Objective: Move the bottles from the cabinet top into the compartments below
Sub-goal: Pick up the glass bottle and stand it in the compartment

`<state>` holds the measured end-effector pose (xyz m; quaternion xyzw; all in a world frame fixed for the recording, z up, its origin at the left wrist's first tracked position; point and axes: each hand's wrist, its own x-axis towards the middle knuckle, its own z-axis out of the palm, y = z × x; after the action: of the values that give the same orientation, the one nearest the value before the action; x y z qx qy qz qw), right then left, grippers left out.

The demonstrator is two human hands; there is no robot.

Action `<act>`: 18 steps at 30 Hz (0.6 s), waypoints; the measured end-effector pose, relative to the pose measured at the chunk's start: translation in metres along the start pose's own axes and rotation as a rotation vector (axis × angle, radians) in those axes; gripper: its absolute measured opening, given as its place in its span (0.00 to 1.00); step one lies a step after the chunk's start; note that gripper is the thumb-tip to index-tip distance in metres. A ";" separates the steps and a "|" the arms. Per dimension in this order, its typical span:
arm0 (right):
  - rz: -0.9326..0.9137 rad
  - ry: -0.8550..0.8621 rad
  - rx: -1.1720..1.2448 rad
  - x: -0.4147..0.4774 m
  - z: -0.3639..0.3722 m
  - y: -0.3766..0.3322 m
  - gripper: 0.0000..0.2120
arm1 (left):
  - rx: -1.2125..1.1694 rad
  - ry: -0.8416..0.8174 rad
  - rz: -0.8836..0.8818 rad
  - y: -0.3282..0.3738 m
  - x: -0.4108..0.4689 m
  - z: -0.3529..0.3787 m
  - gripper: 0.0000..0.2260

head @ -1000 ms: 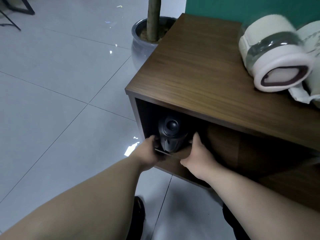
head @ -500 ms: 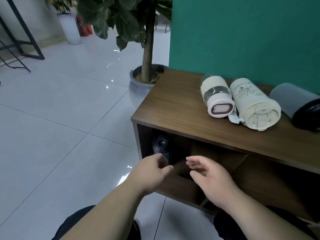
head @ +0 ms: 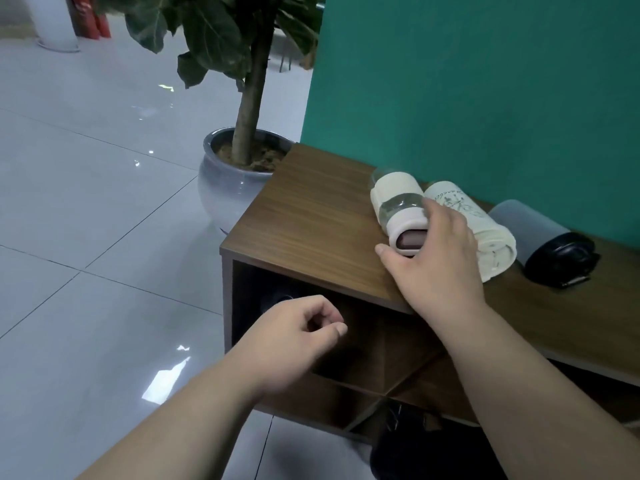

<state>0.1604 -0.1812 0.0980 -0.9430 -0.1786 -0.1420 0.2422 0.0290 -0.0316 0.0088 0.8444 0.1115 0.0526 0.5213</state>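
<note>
Change: hands that were at the compartment mouth half a second ago have been withdrawn; the right hand [head: 438,261] has been raised onto the cabinet top, and the view has been lifted with it.
Left hand [head: 294,337]: held at about 7 o'clock before the open compartment [head: 363,341], fingers loosely curled, nothing carried.
Dark bottle [head: 282,301]: left lying inside the leftmost compartment, mostly hidden behind the left hand; this one is judged done.
Right hand: laid over the near end of the cream bottle with the pink cap [head: 398,211], fingers spread around it; a full grip cannot be confirmed, and the bottle is not yet lifted.
Meaning: one bottle is judged stowed, the next pick is begun, and three are left on top.
Surface [head: 311,216]: wood-grain cabinet top, bare at its left half; the bottles are laid on their sides toward 2 o'clock.
Further bottles: a cream printed bottle [head: 485,233] touching the first, a grey bottle with a black lid [head: 543,240] just beside it.
Room: a potted tree [head: 239,168] at 11 o'clock, a teal wall [head: 485,81] behind, pale glossy floor tiles [head: 86,202].
</note>
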 end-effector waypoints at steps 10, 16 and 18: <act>0.165 0.045 0.035 0.023 0.016 0.004 0.37 | -0.120 -0.036 -0.065 -0.006 0.000 -0.008 0.04; 0.007 0.020 0.382 -0.025 -0.020 0.004 0.27 | -0.112 -0.087 -0.155 -0.015 -0.002 -0.016 0.12; -0.057 0.022 0.581 -0.046 -0.032 0.007 0.26 | -0.222 -0.151 -0.175 -0.019 -0.005 -0.021 0.24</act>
<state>0.1165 -0.2152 0.1055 -0.8271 -0.2355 -0.1021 0.5000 0.0175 -0.0064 0.0019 0.7702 0.1386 -0.0448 0.6210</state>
